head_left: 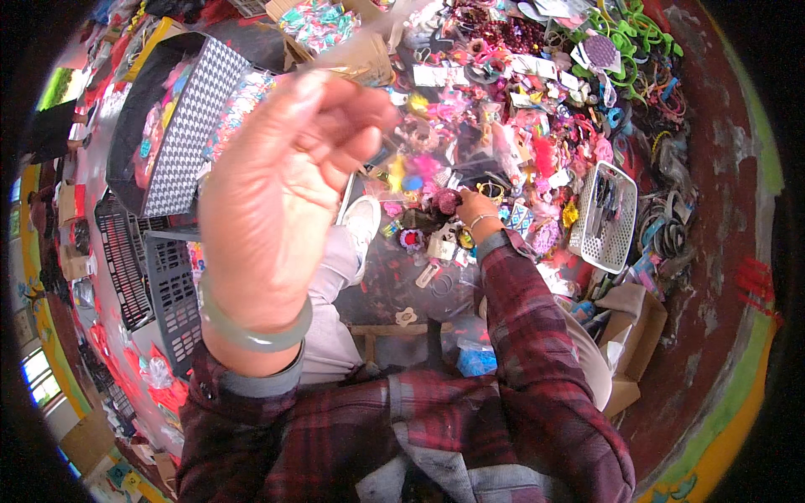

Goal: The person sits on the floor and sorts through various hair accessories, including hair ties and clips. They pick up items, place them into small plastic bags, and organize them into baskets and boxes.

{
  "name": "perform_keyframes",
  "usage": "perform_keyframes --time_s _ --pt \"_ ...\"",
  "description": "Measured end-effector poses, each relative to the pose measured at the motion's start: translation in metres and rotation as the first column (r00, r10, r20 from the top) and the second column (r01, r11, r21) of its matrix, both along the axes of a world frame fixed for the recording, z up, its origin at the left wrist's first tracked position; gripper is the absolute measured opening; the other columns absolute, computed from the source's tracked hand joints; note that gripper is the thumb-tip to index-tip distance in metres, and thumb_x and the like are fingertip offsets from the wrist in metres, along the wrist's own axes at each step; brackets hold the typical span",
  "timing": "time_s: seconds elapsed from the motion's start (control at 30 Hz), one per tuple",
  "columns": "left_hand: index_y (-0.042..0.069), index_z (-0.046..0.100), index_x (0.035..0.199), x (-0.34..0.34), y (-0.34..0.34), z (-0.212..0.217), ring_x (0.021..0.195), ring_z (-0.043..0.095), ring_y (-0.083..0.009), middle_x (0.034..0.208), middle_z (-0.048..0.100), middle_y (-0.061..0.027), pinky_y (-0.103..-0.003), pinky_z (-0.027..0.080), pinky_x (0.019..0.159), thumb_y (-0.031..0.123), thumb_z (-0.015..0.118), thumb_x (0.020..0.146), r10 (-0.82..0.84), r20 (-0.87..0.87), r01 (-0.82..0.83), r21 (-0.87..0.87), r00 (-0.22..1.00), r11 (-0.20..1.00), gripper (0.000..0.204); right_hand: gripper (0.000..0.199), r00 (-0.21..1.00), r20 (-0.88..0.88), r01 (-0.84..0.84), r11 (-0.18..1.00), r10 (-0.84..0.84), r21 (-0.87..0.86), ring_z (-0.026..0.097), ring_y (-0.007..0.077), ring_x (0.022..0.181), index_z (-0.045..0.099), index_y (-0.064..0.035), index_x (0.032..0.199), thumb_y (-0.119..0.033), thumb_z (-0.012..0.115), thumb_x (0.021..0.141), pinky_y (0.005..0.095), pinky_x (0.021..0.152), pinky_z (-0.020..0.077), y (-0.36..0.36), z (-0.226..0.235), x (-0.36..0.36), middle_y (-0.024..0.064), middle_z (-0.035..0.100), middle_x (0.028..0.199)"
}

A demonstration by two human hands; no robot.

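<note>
My left hand (pixel 289 176) is raised close to the camera, palm showing, its fingers loosely curved and the thumb apart. The palm holds nothing visible; a pale translucent streak, blurred by motion, runs past the thumb tip. A green bangle (pixel 256 331) circles that wrist. Farther down, my right hand (pixel 480 206) reaches into a heap of hair accessories (pixel 524 126). Its fingers are closed at the edge of a fluffy dark pink hair tie (pixel 444 201). Close by lie a yellow-and-black hair tie (pixel 489 193) and a flower-shaped piece with a red centre (pixel 411 240).
A white perforated basket (pixel 605 251) stands right of the heap, beside an open cardboard box (pixel 641 331). Green headbands (pixel 633 50) lie at the far right. On the left are a houndstooth-patterned box (pixel 189 126) and a dark plastic crate (pixel 174 289). My shoe (pixel 362 222) borders the heap.
</note>
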State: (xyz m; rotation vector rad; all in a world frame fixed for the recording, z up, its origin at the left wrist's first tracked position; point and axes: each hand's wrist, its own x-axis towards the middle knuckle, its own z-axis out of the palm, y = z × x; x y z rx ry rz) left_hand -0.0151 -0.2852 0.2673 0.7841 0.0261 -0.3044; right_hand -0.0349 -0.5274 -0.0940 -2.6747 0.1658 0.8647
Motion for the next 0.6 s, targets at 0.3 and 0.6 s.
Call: perform_keyframes --time_s 0.3,0.6 --pt "-0.003 0.057 0.101 0.005 0.010 0.008 0.099 0.057 -0.0306 0.100 0.061 -0.0194 -0.034 0.048 0.083 0.013 0.046 0.089 0.091 0.036 -0.093 0.070 0.995 0.993 0.023 0.048 0.981 0.160 0.093 0.990 -0.109 0.103 0.060 0.0339 0.090 0.043 -0.0061 0.121 -0.025 0.055 0.078 0.0408 0.077 0.0478 0.051 -0.053 0.073 0.0215 0.060 0.097" --pt "-0.004 0.057 0.101 -0.001 0.024 0.003 0.097 0.058 -0.0301 0.100 0.061 -0.0196 -0.033 0.048 0.083 0.014 0.046 0.089 0.146 -0.046 -0.143 0.066 0.988 0.988 0.024 0.032 0.994 0.007 0.108 0.991 -0.109 0.073 0.060 0.0315 0.091 0.056 -0.0077 0.106 -0.026 0.053 0.080 0.0395 0.077 0.0472 0.064 -0.029 0.058 0.0173 0.062 0.095"
